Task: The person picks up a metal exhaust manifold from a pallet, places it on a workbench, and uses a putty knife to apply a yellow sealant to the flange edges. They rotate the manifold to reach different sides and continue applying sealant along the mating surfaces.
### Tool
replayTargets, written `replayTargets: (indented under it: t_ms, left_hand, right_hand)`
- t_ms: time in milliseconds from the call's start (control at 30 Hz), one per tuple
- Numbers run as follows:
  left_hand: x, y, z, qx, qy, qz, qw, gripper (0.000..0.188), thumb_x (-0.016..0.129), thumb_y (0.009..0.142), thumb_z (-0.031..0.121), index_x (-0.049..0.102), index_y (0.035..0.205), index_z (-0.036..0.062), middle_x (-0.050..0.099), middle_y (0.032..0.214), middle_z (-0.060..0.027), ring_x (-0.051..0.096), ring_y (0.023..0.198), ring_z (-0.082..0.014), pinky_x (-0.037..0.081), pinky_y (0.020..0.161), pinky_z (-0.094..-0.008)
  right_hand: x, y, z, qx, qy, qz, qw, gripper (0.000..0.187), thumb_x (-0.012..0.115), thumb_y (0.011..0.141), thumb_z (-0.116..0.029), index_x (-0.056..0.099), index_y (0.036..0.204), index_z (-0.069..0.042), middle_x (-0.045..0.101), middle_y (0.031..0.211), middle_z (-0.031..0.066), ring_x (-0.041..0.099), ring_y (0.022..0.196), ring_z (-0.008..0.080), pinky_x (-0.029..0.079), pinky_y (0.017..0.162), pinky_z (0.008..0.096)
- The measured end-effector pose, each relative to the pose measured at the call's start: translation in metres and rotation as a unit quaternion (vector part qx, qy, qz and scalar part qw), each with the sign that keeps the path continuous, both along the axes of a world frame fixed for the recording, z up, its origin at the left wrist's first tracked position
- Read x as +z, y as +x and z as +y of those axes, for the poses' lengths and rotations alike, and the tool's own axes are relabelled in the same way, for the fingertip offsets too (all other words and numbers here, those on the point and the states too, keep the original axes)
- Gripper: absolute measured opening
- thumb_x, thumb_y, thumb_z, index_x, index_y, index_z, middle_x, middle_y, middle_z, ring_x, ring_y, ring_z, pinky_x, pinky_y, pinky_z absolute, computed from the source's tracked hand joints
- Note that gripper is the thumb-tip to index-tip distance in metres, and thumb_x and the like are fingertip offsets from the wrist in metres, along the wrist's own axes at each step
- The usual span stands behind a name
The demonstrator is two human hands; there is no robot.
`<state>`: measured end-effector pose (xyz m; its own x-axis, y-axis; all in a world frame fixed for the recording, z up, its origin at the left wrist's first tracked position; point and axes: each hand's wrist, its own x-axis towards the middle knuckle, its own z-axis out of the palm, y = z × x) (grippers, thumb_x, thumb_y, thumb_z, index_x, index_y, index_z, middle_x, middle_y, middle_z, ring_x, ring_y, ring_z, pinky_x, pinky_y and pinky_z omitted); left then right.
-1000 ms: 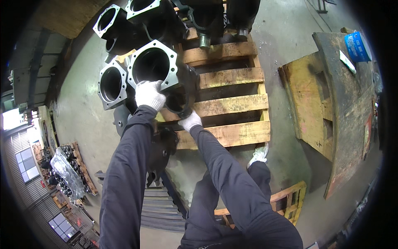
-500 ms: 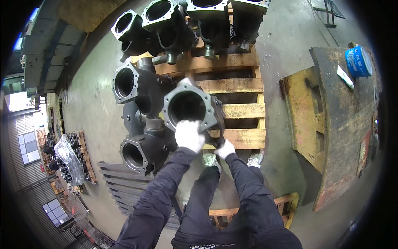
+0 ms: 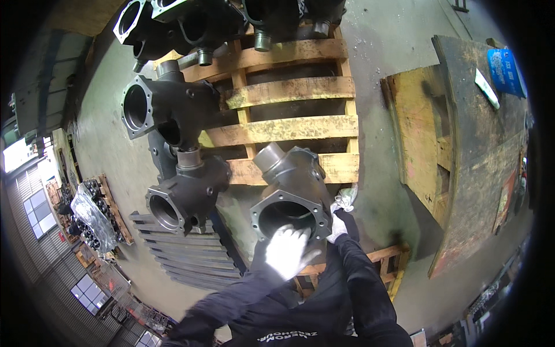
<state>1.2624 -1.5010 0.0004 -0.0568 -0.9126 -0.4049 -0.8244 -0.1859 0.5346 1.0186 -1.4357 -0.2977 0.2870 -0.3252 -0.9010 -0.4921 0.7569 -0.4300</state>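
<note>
A dark cast-metal housing point(image 3: 293, 179) is up close in front of me, tilted with its bolt-holed flange facing up and a short pipe stub toward the pallet. My left hand point(image 3: 288, 253), in a white glove, hooks its fingers over the flange's near rim into the round bore, thumb spread to the right. My right hand point(image 3: 337, 227), also gloved, grips the flange's right side; part of its fingers is hidden. Left of it, another housing point(image 3: 188, 194) stands at the wooden pallet's point(image 3: 295, 126) left side, with a larger housing point(image 3: 173, 107) beyond it.
More housings point(image 3: 266, 17) line the pallet's far end. Dark slats point(image 3: 179, 248) lie on the floor at left. A wooden board point(image 3: 480, 168) on the right carries a blue tub point(image 3: 507, 72) and a white tube point(image 3: 487, 88). Another pallet point(image 3: 393, 260) lies near my legs.
The held housing has come off the pallet's middle toward my body, and its flange now faces more toward me. Both hands have moved back with it, still gripping it.
</note>
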Motion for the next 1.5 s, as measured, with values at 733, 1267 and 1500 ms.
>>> replayTargets:
  t_ms: [733, 1267, 1500]
  left_hand:
    - [-0.160, 0.129, 0.051, 0.503, 0.155, 0.135, 0.840, 0.034, 0.062, 0.100, 0.025, 0.065, 0.113, -0.0058, 0.071, 0.108, -0.0177, 0.066, 0.097, -0.0249, 0.051, 0.088, -0.0337]
    - [0.104, 0.002, -0.007, 0.400, 0.059, 0.192, 0.894, 0.032, 0.063, 0.100, 0.020, 0.065, 0.119, -0.0061, 0.073, 0.107, -0.0146, 0.067, 0.095, -0.0213, 0.053, 0.086, -0.0343]
    - [0.150, -0.151, -0.159, 0.312, -0.038, 0.232, 0.920, 0.023, 0.063, 0.100, 0.016, 0.066, 0.104, -0.0063, 0.068, 0.093, -0.0091, 0.061, 0.083, -0.0153, 0.051, 0.076, -0.0294]
  right_hand:
    - [0.164, -0.032, -0.050, 0.389, -0.139, 0.254, 0.875, 0.051, 0.074, 0.073, -0.019, 0.058, 0.122, -0.015, 0.070, 0.110, 0.0180, 0.067, 0.105, 0.0383, 0.054, 0.091, 0.0469]
    - [0.455, -0.169, -0.048, 0.242, -0.275, 0.274, 0.889, 0.037, 0.069, 0.076, -0.021, 0.063, 0.111, -0.014, 0.071, 0.103, 0.0193, 0.068, 0.101, 0.0390, 0.054, 0.088, 0.0468]
    - [0.462, -0.296, -0.102, 0.140, -0.274, 0.294, 0.905, 0.036, 0.070, 0.078, -0.024, 0.060, 0.112, -0.014, 0.071, 0.103, 0.0189, 0.069, 0.100, 0.0392, 0.055, 0.085, 0.0488]
